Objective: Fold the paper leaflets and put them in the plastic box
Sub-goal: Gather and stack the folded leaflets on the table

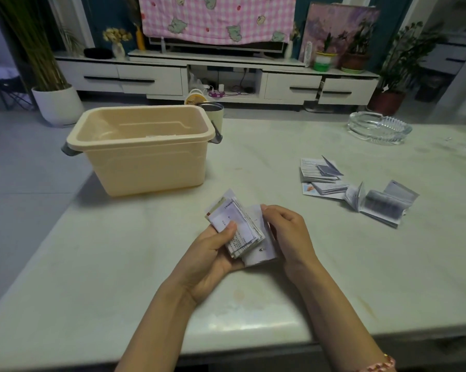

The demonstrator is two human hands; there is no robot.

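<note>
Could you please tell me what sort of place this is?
Most likely a home living room: a low white TV cabinet against the wall, potted plants beside it, and a glass ashtray.

The person is wearing a pink bead bracelet (pixel 381 365) with a little yellow bead on the right arm (pixel 333 307). Both arms are showing bare.

From where I stand, the near wall of the plastic box (pixel 146 167) hides most of its floor; only a white sliver shows inside, too little to tell what it is. The print on the stack of leaflets (pixel 237 226) is too small to read. The left hand (pixel 213 253) has its fingers lost beneath that stack, and the right hand (pixel 288 232) has its fingertips hidden behind the white leaflet (pixel 261 251). A cup (pixel 215 114) is mostly hidden behind the box
</note>
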